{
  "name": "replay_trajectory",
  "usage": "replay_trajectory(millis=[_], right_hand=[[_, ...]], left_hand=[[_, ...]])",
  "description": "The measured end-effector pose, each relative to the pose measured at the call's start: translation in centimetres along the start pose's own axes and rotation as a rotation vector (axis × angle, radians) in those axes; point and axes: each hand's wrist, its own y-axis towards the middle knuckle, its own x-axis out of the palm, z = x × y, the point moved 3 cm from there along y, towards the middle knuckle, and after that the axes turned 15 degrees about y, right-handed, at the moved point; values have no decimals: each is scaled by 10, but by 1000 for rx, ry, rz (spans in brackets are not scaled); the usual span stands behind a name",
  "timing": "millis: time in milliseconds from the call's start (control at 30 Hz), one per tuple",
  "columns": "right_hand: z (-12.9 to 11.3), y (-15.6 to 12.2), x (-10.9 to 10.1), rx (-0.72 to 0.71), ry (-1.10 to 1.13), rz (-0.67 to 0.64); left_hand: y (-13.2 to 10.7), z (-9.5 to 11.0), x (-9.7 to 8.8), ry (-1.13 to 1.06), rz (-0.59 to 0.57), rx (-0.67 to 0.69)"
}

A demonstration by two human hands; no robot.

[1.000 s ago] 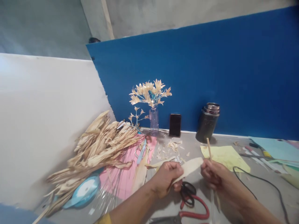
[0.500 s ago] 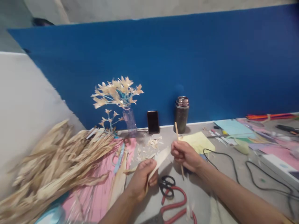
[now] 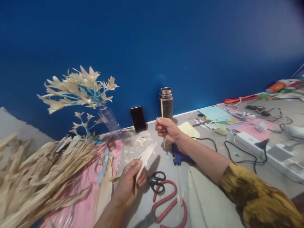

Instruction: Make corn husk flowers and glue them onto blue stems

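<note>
My left hand (image 3: 131, 179) is closed on a pale strip of corn husk (image 3: 147, 155), pinched between thumb and fingers, its pointed end slanting up to the right. My right hand (image 3: 168, 129) grips a thin wooden stick (image 3: 162, 108), held nearly upright in front of the dark open flask (image 3: 166, 103). The husk and the stick are apart. Beneath my hands lie black-handled scissors (image 3: 158, 182) and larger red-handled scissors (image 3: 166, 202). A blue glue gun (image 3: 177, 155) with a clear glue stick (image 3: 179, 186) rests partly hidden under my right forearm.
Dried husks (image 3: 47, 171) are heaped over pink sheets (image 3: 79, 190) at left. Behind them, husk flowers (image 3: 83, 90) stand in a clear bottle (image 3: 110, 122) beside a phone (image 3: 138, 119). Husk scraps (image 3: 142, 140) litter the middle. A power strip (image 3: 251, 145) and black cables (image 3: 234, 161) lie at right.
The view has turned toward the right and tilted down, so things at the right show more. Both hands keep their hold on the husk strip and the stick.
</note>
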Motion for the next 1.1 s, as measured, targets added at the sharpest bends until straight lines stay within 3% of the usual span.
replay_trajectory(millis=[200,267,333,467,567,633,800,900,1100], right_hand=[[-48,31,9,-107,-41,67],[-65,23,14,-139,-60,119],[-68,2,21,-135,-93,168],[-18,-58,25,-21,-341,301],[32,-84,18,80,-415,252],[52,-88,15,123,-459,202],[61,-93,28,241,-599,-42],[61,-100,36,195,-689,-187],[75,-104,25,150,-821,-106]], left_hand=[[2,-1,-5,-12,28,-3],[3,1,-5,-15,38,-4],[2,4,-5,-16,84,5],[-5,15,-6,0,243,135],[-9,20,-6,74,271,257],[-10,19,-6,140,243,298],[-10,9,-2,266,174,309],[-12,7,0,348,185,333],[-17,6,9,426,183,367]])
